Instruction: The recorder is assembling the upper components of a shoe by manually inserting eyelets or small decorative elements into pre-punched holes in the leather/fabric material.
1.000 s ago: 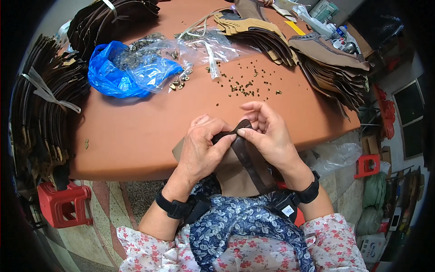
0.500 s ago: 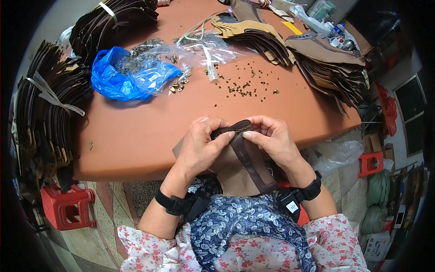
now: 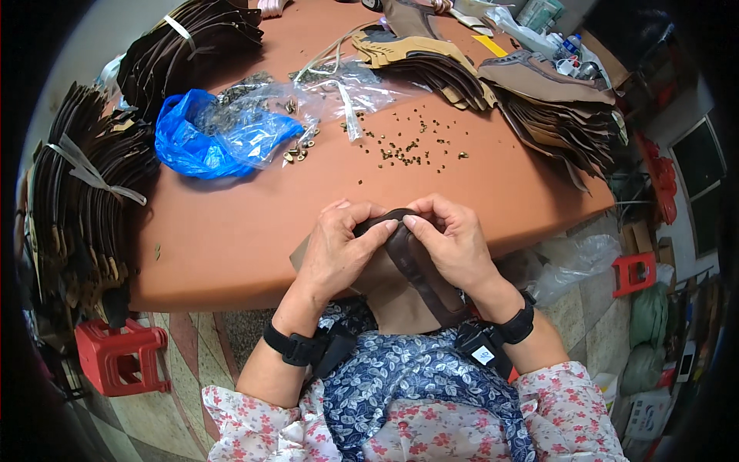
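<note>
Both hands hold a brown leather shoe upper (image 3: 400, 291) with a dark brown strip, in front of the table's near edge. My left hand (image 3: 339, 245) pinches the top of the dark strip between thumb and bent fingers. On the other side, my right hand (image 3: 453, 240) pinches the same strip, its thumb tip almost touching the left one. The thumbs hide whatever small part may lie between them. Beyond the hands, small brass-coloured metal fittings (image 3: 408, 156) are scattered on the table.
The brown-covered table (image 3: 231, 239) carries a blue plastic bag (image 3: 181, 146) and clear bags of metal fittings. Stacks of leather pieces stand at the left (image 3: 96, 185), far left (image 3: 181, 58) and right (image 3: 550, 108). Red stools (image 3: 123, 358) stand on the floor.
My right hand has shifted slightly left, bringing the thumbs closer together. The row of holes along the strip's top edge, visible before, is now covered or turned away. The view has shifted a little.
</note>
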The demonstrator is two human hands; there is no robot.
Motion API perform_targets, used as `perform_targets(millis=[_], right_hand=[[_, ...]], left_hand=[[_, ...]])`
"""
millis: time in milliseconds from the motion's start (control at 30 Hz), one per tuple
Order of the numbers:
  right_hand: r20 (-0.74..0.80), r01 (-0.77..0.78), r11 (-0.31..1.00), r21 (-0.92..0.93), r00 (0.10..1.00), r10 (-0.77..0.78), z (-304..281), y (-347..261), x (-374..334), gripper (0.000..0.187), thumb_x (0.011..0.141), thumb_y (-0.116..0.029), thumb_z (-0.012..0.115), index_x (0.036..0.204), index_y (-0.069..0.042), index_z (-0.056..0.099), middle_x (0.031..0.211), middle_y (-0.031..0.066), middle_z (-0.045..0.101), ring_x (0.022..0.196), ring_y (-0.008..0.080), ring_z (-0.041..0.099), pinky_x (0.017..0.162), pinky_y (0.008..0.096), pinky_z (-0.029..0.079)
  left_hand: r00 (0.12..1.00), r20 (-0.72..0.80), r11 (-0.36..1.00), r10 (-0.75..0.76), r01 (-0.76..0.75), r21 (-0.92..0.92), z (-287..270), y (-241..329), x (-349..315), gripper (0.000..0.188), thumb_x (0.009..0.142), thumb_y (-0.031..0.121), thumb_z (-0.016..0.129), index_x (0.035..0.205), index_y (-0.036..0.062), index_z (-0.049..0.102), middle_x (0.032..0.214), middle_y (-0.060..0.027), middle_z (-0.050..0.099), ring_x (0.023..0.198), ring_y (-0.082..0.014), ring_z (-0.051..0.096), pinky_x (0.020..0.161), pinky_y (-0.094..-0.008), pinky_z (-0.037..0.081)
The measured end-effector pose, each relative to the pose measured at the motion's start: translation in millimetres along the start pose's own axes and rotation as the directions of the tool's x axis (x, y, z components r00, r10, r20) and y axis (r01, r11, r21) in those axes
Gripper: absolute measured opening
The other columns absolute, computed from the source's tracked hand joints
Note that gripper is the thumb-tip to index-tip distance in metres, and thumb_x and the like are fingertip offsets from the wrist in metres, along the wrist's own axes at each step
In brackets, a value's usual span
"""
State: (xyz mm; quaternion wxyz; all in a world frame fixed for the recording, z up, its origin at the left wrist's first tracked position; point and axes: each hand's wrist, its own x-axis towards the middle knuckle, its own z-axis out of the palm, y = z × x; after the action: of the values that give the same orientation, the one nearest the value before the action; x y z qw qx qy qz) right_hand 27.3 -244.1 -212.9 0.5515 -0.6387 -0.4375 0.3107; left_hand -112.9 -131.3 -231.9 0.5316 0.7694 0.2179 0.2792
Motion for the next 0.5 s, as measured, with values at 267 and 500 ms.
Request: perform_targets(millis=[267, 500], right_hand=[[-0.041, 0.165, 0.972, -0.167, 0.984, -0.174, 5.4, -1.1, -3.0, 0.012, 0.087, 0.000, 0.058, 0.097, 0.003, 0.064, 0.084, 0.0116, 0.065, 0.077, 0.0160, 0.063, 0.070, 0.0289, 0.050], [-0.031, 0.183, 0.954, -0.237, 0.980, -0.196, 1.9, -4.9, -4.9, 0.016, 0.086, 0.002, 0.053, 0.099, 0.003, 0.063, 0.089, 0.0163, 0.066, 0.082, 0.0249, 0.067, 0.073, 0.0332, 0.052]], left_hand=[[1.000, 0.012, 0.997, 0.012, -0.013, 0.072, -0.8, 3.1, -2.0, 0.020, 0.087, 0.020, 0.061, 0.096, 0.0046, 0.070, 0.080, -0.0083, 0.069, 0.082, -0.0232, 0.065, 0.108, -0.0452, 0.029], [0.998, 0.052, 0.999, -0.022, 0.019, 0.047, -0.5, 0.7, -0.3, 0.019, 0.086, 0.018, 0.063, 0.096, 0.0036, 0.069, 0.084, -0.0081, 0.070, 0.086, -0.0215, 0.065, 0.109, -0.0455, 0.027]])
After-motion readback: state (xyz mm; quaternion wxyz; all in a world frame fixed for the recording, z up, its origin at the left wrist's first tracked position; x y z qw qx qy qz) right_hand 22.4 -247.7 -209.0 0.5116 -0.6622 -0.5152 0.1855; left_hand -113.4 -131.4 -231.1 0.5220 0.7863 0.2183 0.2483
